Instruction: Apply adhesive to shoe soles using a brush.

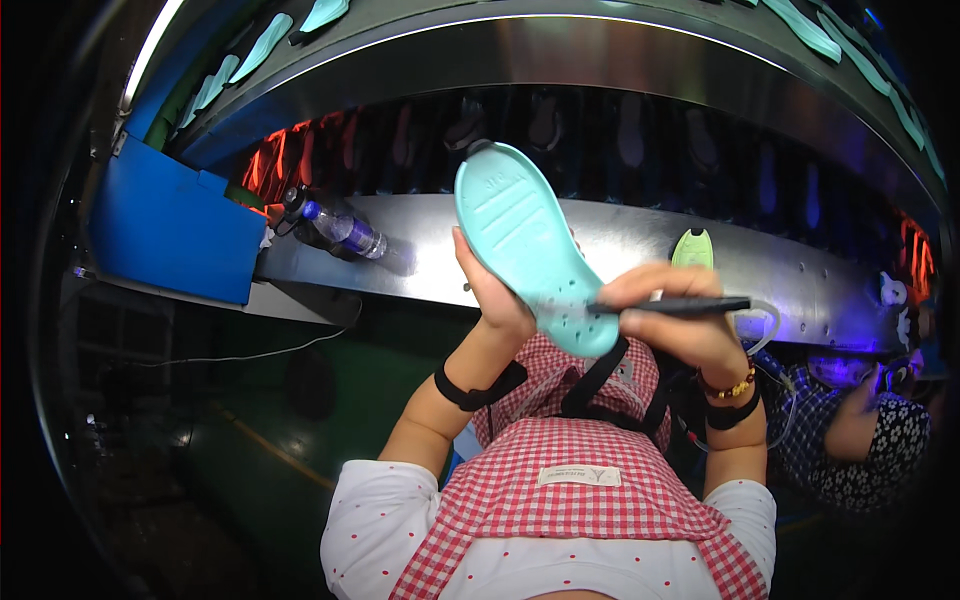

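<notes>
A turquoise shoe sole (522,232) hangs tilted over the front of the metal bench, its ridged inner face turned up toward me. My left hand (494,296) grips it along its left edge and from below; some of the fingers are hidden behind it. At the sole's lower right end, several small holes dot the surface. My right hand (690,325) is closed around a slim black pen-like tool (705,306), held nearly level. Its tip is at the holed end of the sole, slightly blurred, and a pale tube curves away from its back.
A metal bench ledge (440,225) runs across, with a clear bottle (345,232) lying on it at left and a yellow-green sole (692,248) at right. Beyond, more soles hang in a dark, red-lit recess. Turquoise soles (262,47) line the upper belt. Another person's arm (850,425) is at right.
</notes>
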{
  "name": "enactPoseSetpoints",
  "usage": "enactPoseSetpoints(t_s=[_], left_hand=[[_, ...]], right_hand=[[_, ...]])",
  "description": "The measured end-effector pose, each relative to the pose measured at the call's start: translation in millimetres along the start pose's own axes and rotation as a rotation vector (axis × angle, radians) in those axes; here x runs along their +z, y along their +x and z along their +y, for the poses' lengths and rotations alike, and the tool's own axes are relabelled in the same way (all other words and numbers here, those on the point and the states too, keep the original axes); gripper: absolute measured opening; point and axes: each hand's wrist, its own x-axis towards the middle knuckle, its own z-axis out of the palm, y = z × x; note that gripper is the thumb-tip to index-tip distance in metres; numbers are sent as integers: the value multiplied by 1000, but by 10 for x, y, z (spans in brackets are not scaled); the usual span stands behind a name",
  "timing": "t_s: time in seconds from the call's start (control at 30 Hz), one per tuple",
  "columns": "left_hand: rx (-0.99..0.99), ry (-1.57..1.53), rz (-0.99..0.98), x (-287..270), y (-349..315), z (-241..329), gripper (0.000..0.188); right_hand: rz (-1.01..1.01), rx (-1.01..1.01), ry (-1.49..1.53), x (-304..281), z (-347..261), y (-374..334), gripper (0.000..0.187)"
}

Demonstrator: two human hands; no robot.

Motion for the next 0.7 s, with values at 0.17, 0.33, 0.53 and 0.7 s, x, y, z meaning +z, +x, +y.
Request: enactPoseSetpoints(t_s=[0.17, 0.33, 0.53, 0.7], left_hand=[[205, 2, 18, 160, 22, 147, 82], [236, 24, 165, 228, 73, 232, 85], [183, 142, -64, 276, -48, 528, 87], [1, 128, -113, 331, -250, 646, 78]], right_hand=[[-161, -172, -128, 1, -13, -14, 21], [103, 16, -97, -48, 43, -48, 22], [11, 120, 373, 35, 53, -23, 19], [198, 183, 939, 382, 91, 129, 18]])
